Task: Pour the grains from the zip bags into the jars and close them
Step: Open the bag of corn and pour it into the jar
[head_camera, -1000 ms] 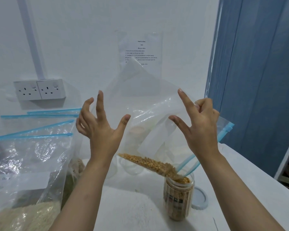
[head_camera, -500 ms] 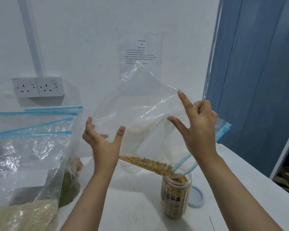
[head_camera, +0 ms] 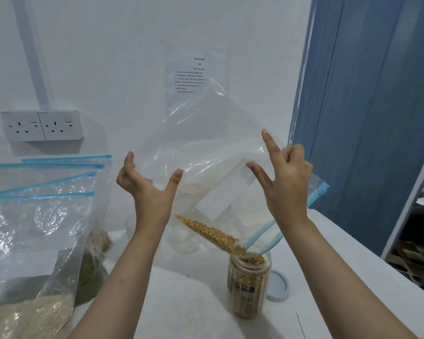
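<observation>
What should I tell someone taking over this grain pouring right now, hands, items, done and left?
Left hand and right hand both hold the tilted clear zip bag with blue seal.
Golden-brown grains are running from its mouth into the clear label-wrapped plastic jar, nearly full.
Its pale blue round lid lies on the white table beside it.
Left to do: empty the bag, close the jar, then pour the other clear zip bags of grain at the left.

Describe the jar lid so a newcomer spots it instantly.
Start at the blue door on the right, then drop to the white table below it. The lid lies flat behind the grain-filled jar, on its right: the only pale blue disc there.
</observation>
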`<state>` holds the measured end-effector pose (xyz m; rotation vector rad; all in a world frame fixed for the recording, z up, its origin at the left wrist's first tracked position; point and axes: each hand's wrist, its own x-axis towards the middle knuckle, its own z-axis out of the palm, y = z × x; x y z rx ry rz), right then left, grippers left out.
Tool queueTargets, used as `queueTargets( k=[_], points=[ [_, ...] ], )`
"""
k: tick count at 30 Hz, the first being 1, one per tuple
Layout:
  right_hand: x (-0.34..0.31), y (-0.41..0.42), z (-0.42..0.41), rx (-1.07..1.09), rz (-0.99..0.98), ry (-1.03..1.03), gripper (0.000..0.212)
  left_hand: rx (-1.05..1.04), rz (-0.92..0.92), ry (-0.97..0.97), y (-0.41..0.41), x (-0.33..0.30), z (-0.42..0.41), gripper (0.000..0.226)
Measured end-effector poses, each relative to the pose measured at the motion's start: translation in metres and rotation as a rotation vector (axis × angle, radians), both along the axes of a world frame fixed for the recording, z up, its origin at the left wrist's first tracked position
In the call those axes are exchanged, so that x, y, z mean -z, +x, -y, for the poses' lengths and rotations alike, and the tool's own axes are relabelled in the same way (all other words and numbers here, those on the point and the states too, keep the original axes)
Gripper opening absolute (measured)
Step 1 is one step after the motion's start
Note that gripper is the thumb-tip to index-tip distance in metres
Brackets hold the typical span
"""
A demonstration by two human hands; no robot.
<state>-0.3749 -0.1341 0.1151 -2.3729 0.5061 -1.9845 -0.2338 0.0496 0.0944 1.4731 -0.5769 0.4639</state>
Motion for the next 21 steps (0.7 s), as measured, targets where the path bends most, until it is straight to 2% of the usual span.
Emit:
queueTargets(
  k=[21],
  points=[
    [0.009,-0.004,0.010,-0.088,0.071,0.072,0.061,0.036,0.080,0.003,0.000,-0.012,0.013,0.101]
  ],
)
